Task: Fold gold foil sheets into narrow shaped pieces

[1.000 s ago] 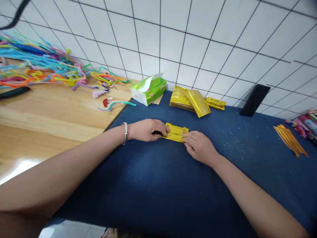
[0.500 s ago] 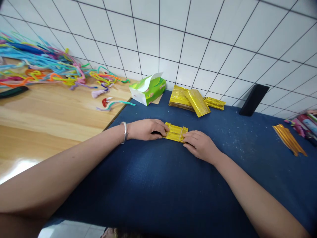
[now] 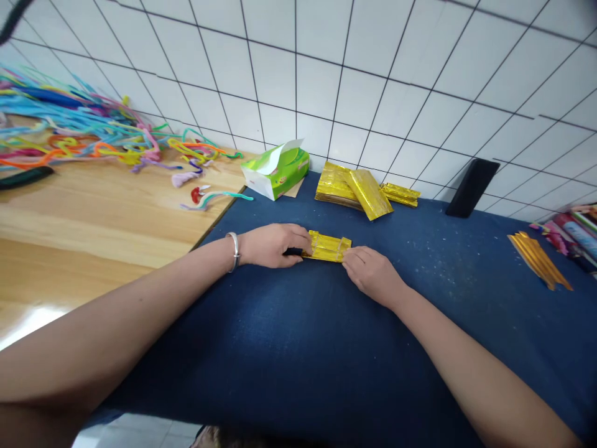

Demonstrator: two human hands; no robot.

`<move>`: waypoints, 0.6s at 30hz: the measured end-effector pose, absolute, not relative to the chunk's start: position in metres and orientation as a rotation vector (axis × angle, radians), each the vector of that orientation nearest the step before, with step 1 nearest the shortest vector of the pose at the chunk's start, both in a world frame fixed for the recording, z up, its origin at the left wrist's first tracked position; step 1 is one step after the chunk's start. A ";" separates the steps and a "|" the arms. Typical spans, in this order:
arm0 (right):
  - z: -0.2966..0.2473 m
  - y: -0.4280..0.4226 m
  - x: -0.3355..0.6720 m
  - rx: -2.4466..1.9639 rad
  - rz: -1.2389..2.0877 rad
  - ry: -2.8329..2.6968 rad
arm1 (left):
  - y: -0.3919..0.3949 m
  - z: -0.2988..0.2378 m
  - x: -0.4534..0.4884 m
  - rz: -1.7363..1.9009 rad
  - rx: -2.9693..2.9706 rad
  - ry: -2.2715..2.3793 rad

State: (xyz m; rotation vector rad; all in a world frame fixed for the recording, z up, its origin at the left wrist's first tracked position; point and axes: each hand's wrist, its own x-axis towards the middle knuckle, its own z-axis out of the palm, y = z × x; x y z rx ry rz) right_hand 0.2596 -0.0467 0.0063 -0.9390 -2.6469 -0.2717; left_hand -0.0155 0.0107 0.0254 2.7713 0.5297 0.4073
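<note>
A small folded piece of gold foil paper (image 3: 326, 247) lies on the dark blue cloth (image 3: 326, 348) in the middle of the view. My left hand (image 3: 273, 244), with a silver bangle on the wrist, pinches the paper's left end with curled fingers. My right hand (image 3: 370, 274) presses and pinches the right end, fingers closed on the fold. Both hands rest on the cloth.
A stack of gold foil sheets (image 3: 359, 190) lies behind the hands, beside a green tissue box (image 3: 277, 171). Colourful pipe cleaners (image 3: 84, 134) cover the wooden table (image 3: 93, 230) at left. A black phone (image 3: 471, 186) leans on the tiled wall; folded gold strips (image 3: 538, 267) lie at right.
The gold paper looks narrower from front to back, folded further. Both hands stay at its ends, the right hand shifted slightly left. The view has drifted a little.
</note>
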 end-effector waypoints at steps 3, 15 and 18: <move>0.007 -0.044 0.258 -0.979 -0.224 -2.602 | 0.008 0.025 -0.013 0.414 2.812 0.546; 0.006 -0.044 0.262 -0.945 -0.090 -2.575 | 0.009 0.021 -0.013 0.521 2.747 0.626; 0.008 -0.044 0.263 -0.919 -0.039 -2.584 | 0.010 0.019 -0.013 0.498 2.728 0.642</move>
